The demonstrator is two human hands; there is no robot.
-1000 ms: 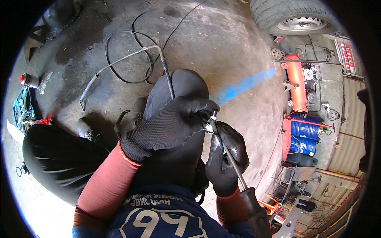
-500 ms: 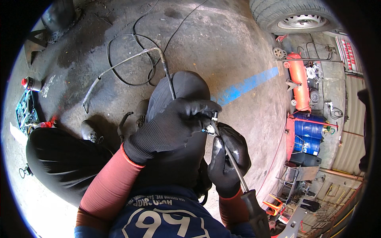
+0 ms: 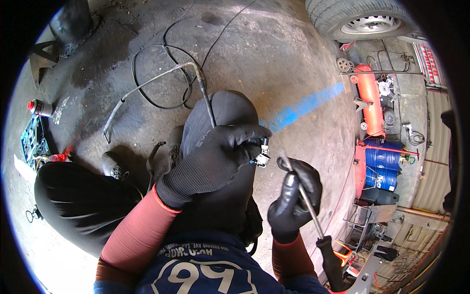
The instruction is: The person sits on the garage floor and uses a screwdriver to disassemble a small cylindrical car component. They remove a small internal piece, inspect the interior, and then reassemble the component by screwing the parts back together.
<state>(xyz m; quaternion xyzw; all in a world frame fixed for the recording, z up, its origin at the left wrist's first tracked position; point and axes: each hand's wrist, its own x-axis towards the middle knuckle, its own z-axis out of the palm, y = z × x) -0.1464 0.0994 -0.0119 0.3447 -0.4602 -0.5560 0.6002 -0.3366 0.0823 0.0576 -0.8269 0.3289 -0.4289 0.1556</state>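
Note:
My left hand (image 3: 215,152), in a black glove, is closed over my raised knee around a bent metal tube (image 3: 203,88). The tube's long arm reaches out past the knee over the floor. A small white and metallic fitting (image 3: 263,157) sticks out at the fingertips; how it joins the tube is hidden by the hand. To the right, my gloved right hand (image 3: 298,198) grips a screwdriver (image 3: 312,215) by its metal shaft. Its black handle points down toward me. The tip stands apart from the fitting.
A thin black cable (image 3: 134,73) lies coiled on the concrete floor. At left are a can with a red cap (image 3: 40,108) and a teal tray (image 3: 32,137). On the right stand a vehicle wheel (image 3: 362,22), an orange tank (image 3: 369,100) and blue drums (image 3: 383,156).
My right hand has drawn the screwdriver away from the fitting, toward the right and slightly down. The left hand keeps its hold and has barely moved.

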